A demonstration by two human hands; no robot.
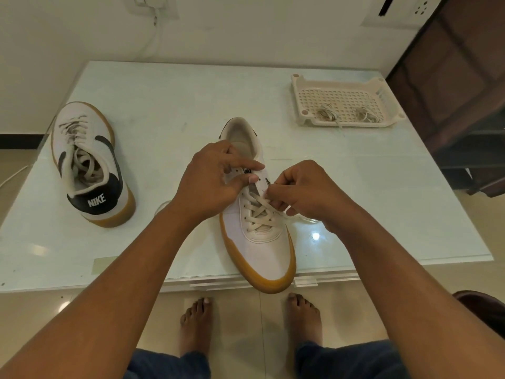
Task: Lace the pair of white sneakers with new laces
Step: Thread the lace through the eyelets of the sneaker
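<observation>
Pinching the cream lace (261, 213) with our right hand (307, 190), we grip the half-laced sneaker (262, 255) by its upper with our left hand (209, 183). Its toe juts past the table's (164, 105) near edge. Its laced mate (87, 165) sits well to the left, and loose laces (325, 114) lie in the tray (297, 97).

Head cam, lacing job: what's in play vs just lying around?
In play: white gum-soled sneaker at centre, cream lace, left hand, right hand, second white sneaker with black heel.
Lying about: white perforated plastic tray holding bundled laces, wall socket, dark wooden furniture.
</observation>
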